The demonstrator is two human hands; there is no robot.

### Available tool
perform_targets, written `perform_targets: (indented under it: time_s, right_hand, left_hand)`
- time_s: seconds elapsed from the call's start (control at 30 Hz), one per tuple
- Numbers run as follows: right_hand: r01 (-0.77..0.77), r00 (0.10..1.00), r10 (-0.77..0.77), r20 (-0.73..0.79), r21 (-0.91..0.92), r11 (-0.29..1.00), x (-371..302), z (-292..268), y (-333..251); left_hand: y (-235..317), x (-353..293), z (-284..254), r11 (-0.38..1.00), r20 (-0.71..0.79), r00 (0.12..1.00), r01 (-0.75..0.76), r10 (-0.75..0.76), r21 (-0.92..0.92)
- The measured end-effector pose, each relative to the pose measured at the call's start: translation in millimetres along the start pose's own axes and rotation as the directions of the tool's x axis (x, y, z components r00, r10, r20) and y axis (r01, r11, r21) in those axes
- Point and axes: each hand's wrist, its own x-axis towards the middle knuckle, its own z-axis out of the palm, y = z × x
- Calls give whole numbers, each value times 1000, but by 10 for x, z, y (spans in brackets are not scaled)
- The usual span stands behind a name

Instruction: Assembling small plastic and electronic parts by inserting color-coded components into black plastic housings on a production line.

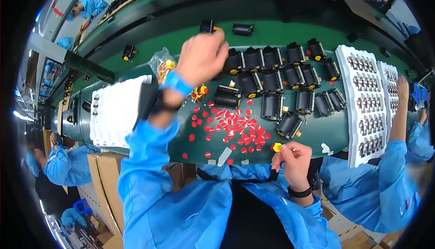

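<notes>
My right hand (294, 164) is closed in a pinch on a small yellow piece (277, 147) at the near edge of the green table. My left hand (201, 56), with a blue band on the wrist, reaches to the far side. Its curled fingers are partly hidden, beside a black housing (207, 26); whether they grip it does not show. Many small red discs (240, 126) lie scattered between my arms. Several black half-round housings (273, 106), some with yellow ends, stand in loose rows to the right. A larger black housing (227, 96) lies near small yellow-and-red parts (199, 92).
A clear plastic bag (162, 63) of yellow parts lies behind my left wrist. White trays stand left (113, 113) and right (355, 74), the right one filled with metal parts. Along the back runs a green belt (176, 33) with more housings. A co-worker's arm (398, 113) reaches in at right.
</notes>
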Motion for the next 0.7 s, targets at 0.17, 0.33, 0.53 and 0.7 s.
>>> perform_targets:
  time_s: [0.17, 0.33, 0.53, 0.7]
  right_hand:
    - [40, 999, -40, 2, -220, 975, -73, 103, -17]
    - [270, 963, -224, 151, -556, 786, -130, 191, -18]
    - [339, 941, -288, 180, -453, 825, -16, 110, -232]
    - [436, 823, -461, 332, 153, 887, 493, 425, -503]
  left_hand:
    - [-208, 956, 867, 987, 82, 984, 154, -157, 37]
    - [-404, 1275, 1506, 985, 337, 935, 52, -106, 163]
    - [204, 450, 301, 490, 544, 838, 460, 36, -741]
    - [760, -569, -366, 174, 648, 748, 625, 142, -761]
